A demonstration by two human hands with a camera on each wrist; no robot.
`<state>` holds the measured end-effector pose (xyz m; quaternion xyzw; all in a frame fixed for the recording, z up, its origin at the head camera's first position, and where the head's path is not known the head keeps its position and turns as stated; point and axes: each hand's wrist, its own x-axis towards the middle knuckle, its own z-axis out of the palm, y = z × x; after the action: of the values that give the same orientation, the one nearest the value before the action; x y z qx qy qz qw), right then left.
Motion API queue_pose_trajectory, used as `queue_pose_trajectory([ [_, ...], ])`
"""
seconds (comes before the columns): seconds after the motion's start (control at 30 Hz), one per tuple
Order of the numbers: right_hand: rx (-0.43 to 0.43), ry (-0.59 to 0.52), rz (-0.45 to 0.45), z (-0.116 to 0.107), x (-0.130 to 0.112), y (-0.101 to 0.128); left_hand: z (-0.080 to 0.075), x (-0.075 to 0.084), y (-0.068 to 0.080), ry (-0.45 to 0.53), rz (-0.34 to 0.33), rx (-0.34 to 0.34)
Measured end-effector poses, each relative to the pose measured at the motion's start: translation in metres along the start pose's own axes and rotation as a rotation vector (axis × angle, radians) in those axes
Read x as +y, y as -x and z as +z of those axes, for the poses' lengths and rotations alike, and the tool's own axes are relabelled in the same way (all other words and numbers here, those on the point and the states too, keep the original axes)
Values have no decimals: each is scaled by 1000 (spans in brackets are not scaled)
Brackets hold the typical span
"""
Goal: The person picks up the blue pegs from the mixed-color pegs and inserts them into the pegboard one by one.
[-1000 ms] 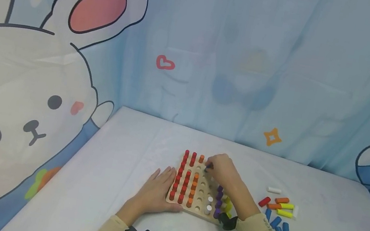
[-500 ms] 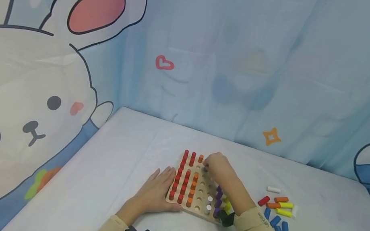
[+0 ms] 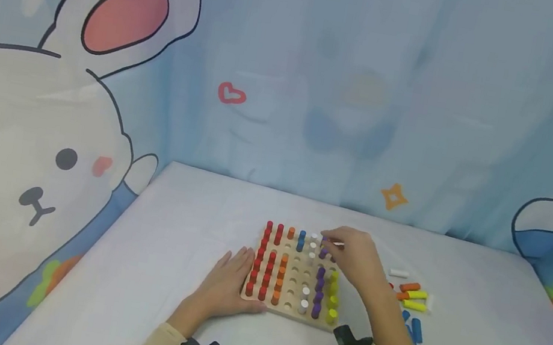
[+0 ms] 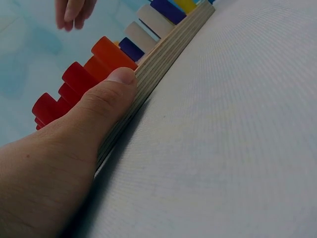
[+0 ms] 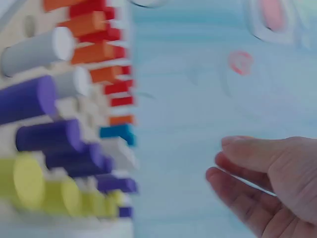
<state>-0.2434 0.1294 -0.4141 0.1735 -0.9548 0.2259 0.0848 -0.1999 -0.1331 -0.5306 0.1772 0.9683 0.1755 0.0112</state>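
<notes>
A wooden pegboard [image 3: 287,313] lies on the white table, with columns of upright pegs. Red pegs [image 3: 254,275] fill much of its left side, followed by orange pegs [image 3: 281,273]. Two blue pegs [image 3: 300,244] stand at the far end of the fourth column, above bare holes. White pegs [image 3: 303,306], purple pegs [image 3: 318,296] and yellow pegs [image 3: 333,301] stand farther right. My left hand [image 3: 221,286] rests against the near left corner, its thumb [image 4: 111,96] along the front edge. Over the far right part hovers my right hand [image 3: 358,258], nothing between its slightly parted fingertips [image 5: 214,173].
Loose pegs lie right of the board: a white one [image 3: 399,273], an orange one [image 3: 409,286], a yellow one [image 3: 414,306] and several blue ones [image 3: 417,330], partly behind the right forearm. A patterned curtain [image 3: 292,77] hangs behind the table's far edge.
My right hand has let go of a blue peg, now standing in the fourth column, and moved up and right. The left hand stays at the board; the head view has turned slightly right.
</notes>
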Motion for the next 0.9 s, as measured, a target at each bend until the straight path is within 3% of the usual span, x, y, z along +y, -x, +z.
queue_pose_trajectory([
  [0.27,85,-27,149,-40,19,39,-7,-15,9,21,-11,26],
  [0.4,72,-45,213,-50,34,52,-9,-23,15,18,-21,42],
  [0.6,31,-58,241,-57,61,62,-11,-27,17,7,-35,59],
  [0.9,-211,-124,290,-52,111,84,-10,-22,17,35,-11,48],
])
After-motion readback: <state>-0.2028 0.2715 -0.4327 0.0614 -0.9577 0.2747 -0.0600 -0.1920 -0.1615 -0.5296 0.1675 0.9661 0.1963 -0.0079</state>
